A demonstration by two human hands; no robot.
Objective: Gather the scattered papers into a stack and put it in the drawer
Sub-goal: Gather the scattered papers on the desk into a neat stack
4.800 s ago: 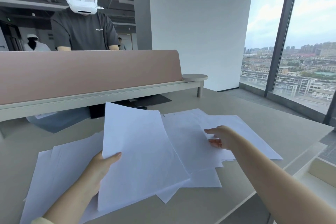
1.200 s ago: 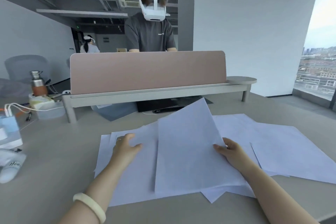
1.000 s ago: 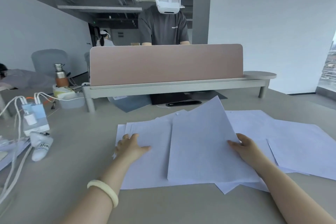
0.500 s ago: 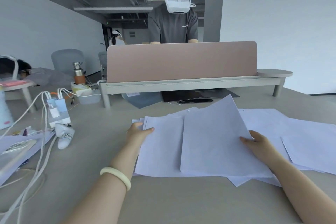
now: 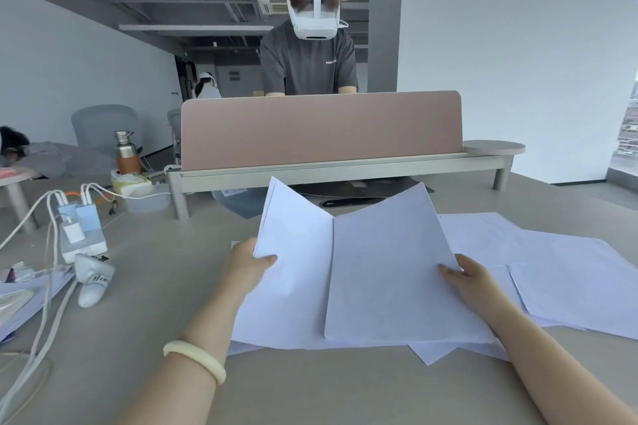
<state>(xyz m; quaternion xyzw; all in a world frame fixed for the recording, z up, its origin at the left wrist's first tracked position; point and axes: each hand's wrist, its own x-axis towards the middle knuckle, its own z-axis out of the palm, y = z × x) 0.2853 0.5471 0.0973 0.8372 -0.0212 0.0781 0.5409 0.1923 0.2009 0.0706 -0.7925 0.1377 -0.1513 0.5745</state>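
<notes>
Nearest, bare desk point(image 5: 310, 390). Pinched between thumb and fingers of the left hand point(image 5: 247, 269), a sheaf of papers point(image 5: 293, 252), tilted up, likely for merging. Under the thumb of the right hand point(image 5: 473, 281), a second sheet point(image 5: 390, 269), also raised; fingers hidden, probably curled beneath. Right of those fingers, loose sheets point(image 5: 569, 269), flat, ungathered. Beyond the fingertips, a divider screen point(image 5: 321, 128). No drawer in sight.

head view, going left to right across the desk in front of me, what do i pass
white tube → left hand → left-held sheets → right-held sheet → right hand → loose papers lying flat on the desk
</notes>
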